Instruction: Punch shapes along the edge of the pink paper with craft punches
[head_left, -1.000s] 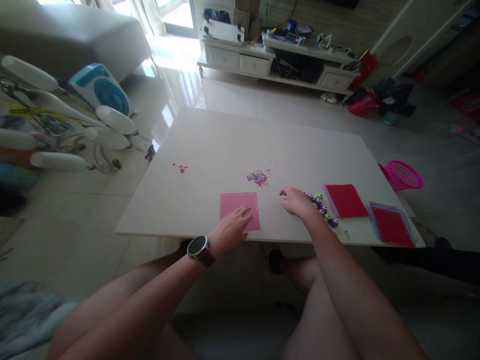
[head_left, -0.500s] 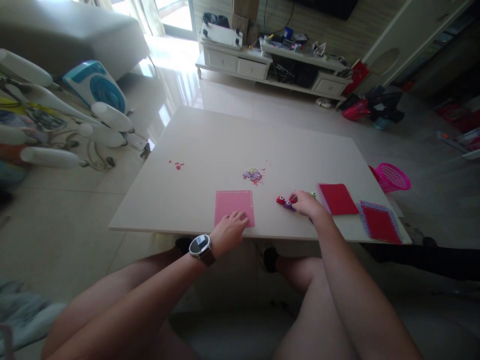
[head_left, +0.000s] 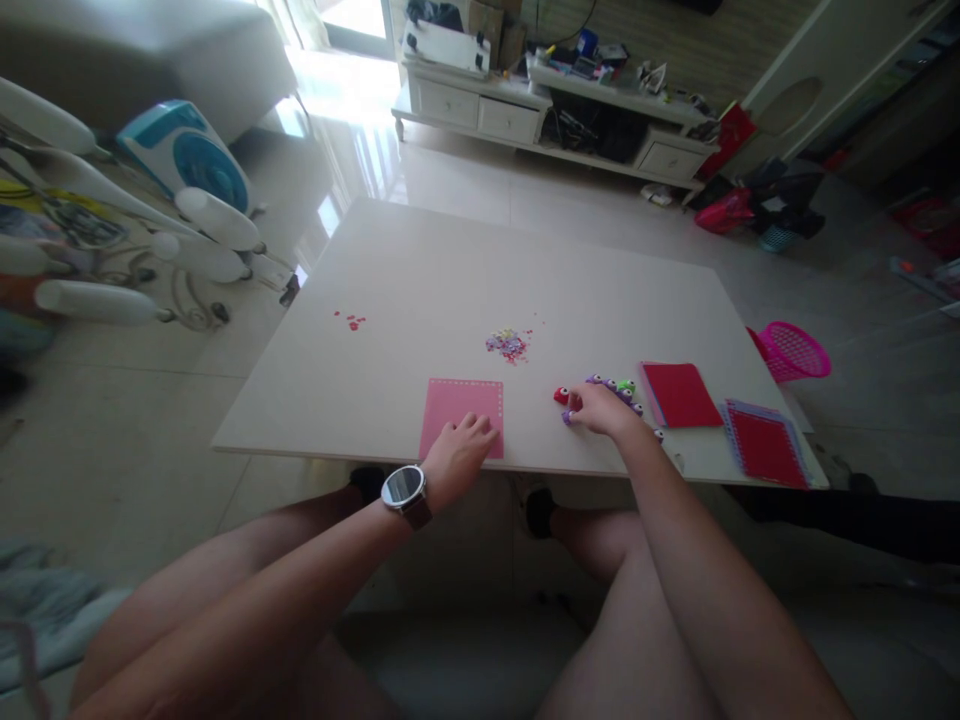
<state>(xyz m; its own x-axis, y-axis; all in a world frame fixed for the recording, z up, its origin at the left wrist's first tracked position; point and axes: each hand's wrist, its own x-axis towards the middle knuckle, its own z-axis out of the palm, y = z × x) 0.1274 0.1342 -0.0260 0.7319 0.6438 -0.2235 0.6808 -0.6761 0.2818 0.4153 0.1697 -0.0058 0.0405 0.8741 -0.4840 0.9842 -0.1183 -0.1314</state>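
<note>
- Resting left hand (head_left: 456, 458) on pink sheet (head_left: 457, 405), over its near right part; fingers loosely spread, pressed flat, nothing gripped.
- For sheet: lying at near edge of desk (head_left: 420, 280), just left of that edge's middle; rows of small pale marks along its far and right edges.
- Reaching right hand (head_left: 600, 408) in among small eyed figures, right of near edge's middle; thumb and fingers bent close together at purple figure (head_left: 567, 417). Cannot tell if pinching or only touching.
- Just left of right fingers: red figure (head_left: 560, 395).
- Past right knuckles, partly hidden: green figure (head_left: 627, 387), more purple ones around.
- Around desk middle, near sheet's far right corner: loose pile of tiny multicolour bits (head_left: 508, 346).
- Toward left edge, well apart from pile: few red bits (head_left: 353, 322).
- Toward right edge: red-topped stack (head_left: 682, 393); closer to near right corner, second red-topped stack (head_left: 766, 443).
- Beyond right edge: pink basket (head_left: 799, 350).
- On left wrist: round watch (head_left: 405, 487).
</note>
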